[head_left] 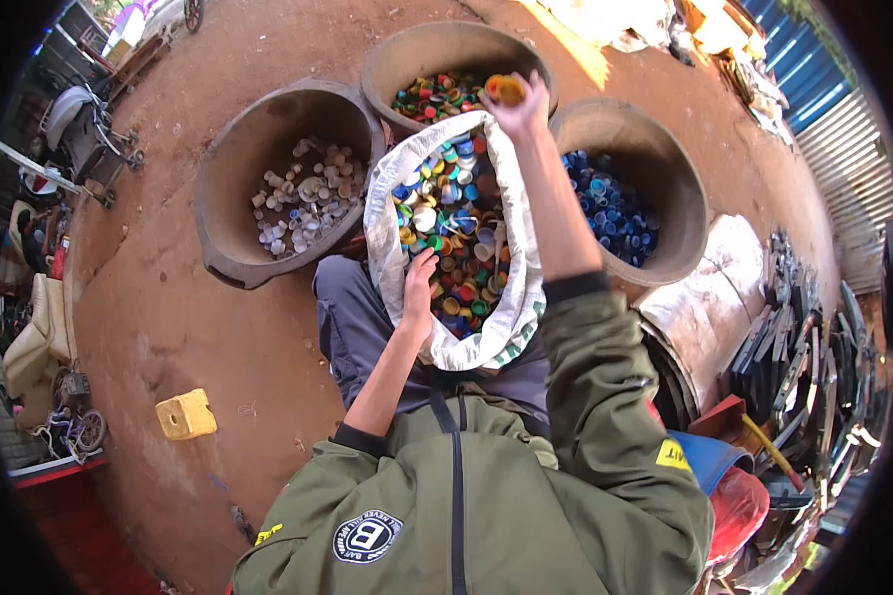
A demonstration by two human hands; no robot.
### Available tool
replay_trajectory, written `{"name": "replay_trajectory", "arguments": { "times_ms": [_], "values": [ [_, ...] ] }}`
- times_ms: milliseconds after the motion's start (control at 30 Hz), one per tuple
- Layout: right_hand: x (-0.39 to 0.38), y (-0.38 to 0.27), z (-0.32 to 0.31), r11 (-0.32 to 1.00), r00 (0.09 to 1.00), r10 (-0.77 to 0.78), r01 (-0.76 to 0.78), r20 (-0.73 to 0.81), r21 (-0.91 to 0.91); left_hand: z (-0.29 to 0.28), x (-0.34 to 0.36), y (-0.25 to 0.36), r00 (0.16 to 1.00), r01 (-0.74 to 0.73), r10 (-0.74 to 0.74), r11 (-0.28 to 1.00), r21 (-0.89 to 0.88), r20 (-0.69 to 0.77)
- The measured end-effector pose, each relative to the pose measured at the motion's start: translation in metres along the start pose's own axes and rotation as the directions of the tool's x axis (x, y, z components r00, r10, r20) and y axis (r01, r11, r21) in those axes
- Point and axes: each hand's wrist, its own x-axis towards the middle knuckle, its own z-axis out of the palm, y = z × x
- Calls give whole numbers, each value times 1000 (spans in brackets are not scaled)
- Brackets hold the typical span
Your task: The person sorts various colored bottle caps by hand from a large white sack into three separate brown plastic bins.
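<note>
A white sack (380, 213) with a rolled-down rim stands between my legs, full of mixed-colour plastic bottle caps (463, 263). My left hand (420, 294) lies over its left inner side, fingers stretched out on the caps, the fingertips beside a green cap (435, 242). Held up over the right part of the far basin (397, 61), my right hand (522, 107) grips yellow-orange bottle caps (504, 90). That basin has red, green and yellow caps (442, 96) in it. White caps (308, 203) lie in the left basin (230, 178), blue caps (610, 210) in the right one (677, 198).
Bare reddish earth surrounds the basins. A yellow block (186, 415) lies on the ground at left. Close by on my right are a rolled whitish sheet (709, 297), a stack of dark flat pieces (789, 357) and a blue container (709, 458). A stroller (79, 124) stands far left.
</note>
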Motion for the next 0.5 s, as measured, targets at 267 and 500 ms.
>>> {"name": "replay_trajectory", "arguments": {
  "times_ms": [267, 500],
  "values": [
    [26, -11, 55, 929, 999, -20, 31, 33, -368, -21, 10, -16, 996, 52, -56, 997, -52, -70],
    [-95, 10, -54, 674, 967, 231, -83, 103, -734, -15, 21, -11, 994, 88, -80, 989, 121, -71]
  ]
}}
